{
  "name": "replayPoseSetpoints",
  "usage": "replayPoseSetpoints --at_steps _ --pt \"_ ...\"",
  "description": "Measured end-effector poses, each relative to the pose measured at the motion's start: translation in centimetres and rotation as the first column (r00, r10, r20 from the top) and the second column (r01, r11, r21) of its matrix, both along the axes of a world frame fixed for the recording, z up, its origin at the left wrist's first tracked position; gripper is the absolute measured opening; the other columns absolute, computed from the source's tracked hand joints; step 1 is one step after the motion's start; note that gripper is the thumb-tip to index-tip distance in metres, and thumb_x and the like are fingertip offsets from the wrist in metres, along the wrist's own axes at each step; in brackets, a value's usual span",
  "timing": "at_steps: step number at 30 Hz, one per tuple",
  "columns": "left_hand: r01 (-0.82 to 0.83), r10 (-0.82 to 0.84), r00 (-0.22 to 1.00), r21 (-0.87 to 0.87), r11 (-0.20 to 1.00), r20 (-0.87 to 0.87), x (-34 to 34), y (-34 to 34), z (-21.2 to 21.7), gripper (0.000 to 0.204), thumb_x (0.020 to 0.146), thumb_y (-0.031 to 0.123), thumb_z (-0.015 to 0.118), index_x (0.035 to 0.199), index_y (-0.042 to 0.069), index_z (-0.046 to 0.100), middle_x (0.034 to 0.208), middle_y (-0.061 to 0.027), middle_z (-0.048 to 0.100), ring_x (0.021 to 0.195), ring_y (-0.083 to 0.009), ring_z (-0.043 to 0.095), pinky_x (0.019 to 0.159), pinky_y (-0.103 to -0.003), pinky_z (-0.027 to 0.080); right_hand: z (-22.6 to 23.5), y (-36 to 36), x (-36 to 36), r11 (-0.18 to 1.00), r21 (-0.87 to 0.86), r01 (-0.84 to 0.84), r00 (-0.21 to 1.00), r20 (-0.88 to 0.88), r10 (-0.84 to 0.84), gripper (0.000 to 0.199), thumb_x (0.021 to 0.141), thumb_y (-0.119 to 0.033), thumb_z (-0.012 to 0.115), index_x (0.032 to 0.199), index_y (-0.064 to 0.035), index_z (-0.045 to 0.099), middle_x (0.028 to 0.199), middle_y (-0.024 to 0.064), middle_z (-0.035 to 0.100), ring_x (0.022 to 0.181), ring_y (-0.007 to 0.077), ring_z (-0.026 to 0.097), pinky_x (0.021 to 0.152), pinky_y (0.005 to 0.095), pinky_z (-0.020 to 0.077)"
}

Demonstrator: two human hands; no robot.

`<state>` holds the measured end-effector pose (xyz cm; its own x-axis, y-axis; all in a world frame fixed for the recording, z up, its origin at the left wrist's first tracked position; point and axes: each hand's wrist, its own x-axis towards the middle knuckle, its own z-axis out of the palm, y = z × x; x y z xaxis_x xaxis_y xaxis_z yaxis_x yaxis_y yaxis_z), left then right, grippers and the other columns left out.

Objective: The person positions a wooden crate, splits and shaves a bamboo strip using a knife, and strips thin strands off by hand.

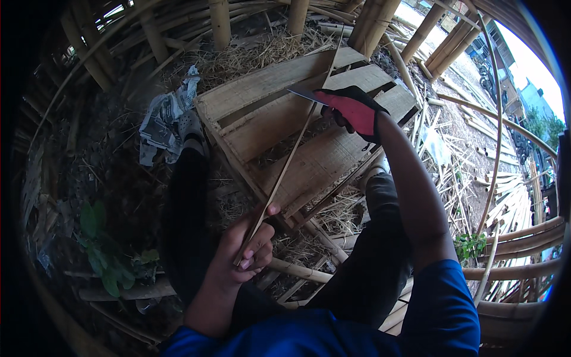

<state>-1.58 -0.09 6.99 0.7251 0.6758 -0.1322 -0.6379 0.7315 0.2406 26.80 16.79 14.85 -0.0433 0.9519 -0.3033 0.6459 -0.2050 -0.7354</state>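
Observation:
My bare left hand (245, 243) is closed round the near end of a long, thin bamboo strip (292, 156). The strip slants up and away over a wooden crate (267, 128) with a slatted top, which stands between my legs. On my right hand (355, 111) is a red and black glove, its fingers wrapped round a knife whose handle they hide. The knife's blade (305, 94) points left and lies across the strip, at or very close to it, above the crate's slats.
Crumpled newspaper (162, 124) lies by my left foot. Bamboo poles (220, 24) stand along the far side, and straw (250, 52) covers the ground there. At the right are cut bamboo pieces (505, 202) and horizontal poles (511, 271). A leafy plant (104, 256) grows at the left.

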Motion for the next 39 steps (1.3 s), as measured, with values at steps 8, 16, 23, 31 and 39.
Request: replayPoseSetpoints --at_steps 8,16,23,31,39 --pt "0.038 -0.052 0.979 -0.074 0.997 -0.197 0.2 0.1 1.1 0.016 0.105 0.024 0.032 0.104 0.011 0.043 0.05 0.0055 0.04 0.03 -0.0036 0.036 0.029 -0.016 0.026 -1.5 1.1 0.7 0.987 0.107 -0.123 0.991 0.063 0.117 0.044 0.093 -0.048 0.057 0.114 -0.0112 0.07 0.075 0.0016 0.059 0.068 0.0103 0.053 0.06 0.0269 0.0437" --pt "0.042 -0.038 0.89 -0.003 0.999 -0.454 0.3 0.1 2.4 0.023 0.106 0.028 0.032 0.1 0.009 0.044 0.048 0.0047 0.039 0.028 -0.0026 0.034 0.026 -0.016 0.023 -0.1 0.0 0.0 0.988 0.024 -0.152 0.983 0.112 0.148 0.058 0.091 -0.061 0.055 0.082 -0.0042 0.066 0.068 0.0002 0.055 0.065 0.0102 0.048 0.065 0.0272 0.0425" --pt "0.048 -0.042 0.905 0.004 0.999 -0.424 0.4 0.0 2.3 0.027 0.106 0.031 0.033 0.099 0.009 0.044 0.046 0.0042 0.039 0.027 -0.003 0.034 0.026 -0.017 0.023 -1.5 0.3 0.3 0.993 0.056 -0.099 0.989 0.114 0.092 0.059 0.091 -0.062 0.053 0.083 -0.0055 0.067 0.067 -0.0002 0.054 0.065 0.0097 0.048 0.065 0.027 0.0421" --pt "0.046 -0.036 0.91 0.016 0.999 -0.413 0.5 -0.3 2.9 0.026 0.106 0.031 0.032 0.099 0.009 0.044 0.046 0.0033 0.038 0.027 -0.0036 0.034 0.025 -0.017 0.02 0.5 -1.2 0.4 0.929 0.068 -0.365 0.909 0.24 0.34 0.059 0.095 -0.058 0.049 0.112 -0.005 0.068 0.07 0.0004 0.054 0.067 0.0092 0.045 0.069 0.027 0.0431" --pt "0.07 -0.076 0.95 -0.031 0.997 -0.304 -0.3 -1.4 3.2 0.026 0.106 0.033 0.033 0.099 0.011 0.044 0.047 0.0041 0.039 0.028 -0.0046 0.035 0.028 -0.017 0.022 0.7 -1.5 -3.0 0.983 0.185 -0.005 0.881 0.465 -0.083 0.071 0.094 -0.065 0.03 0.092 -0.0076 0.073 0.093 0.0173 0.071 0.095 0.0367 0.067 0.085 0.0453 0.0483"
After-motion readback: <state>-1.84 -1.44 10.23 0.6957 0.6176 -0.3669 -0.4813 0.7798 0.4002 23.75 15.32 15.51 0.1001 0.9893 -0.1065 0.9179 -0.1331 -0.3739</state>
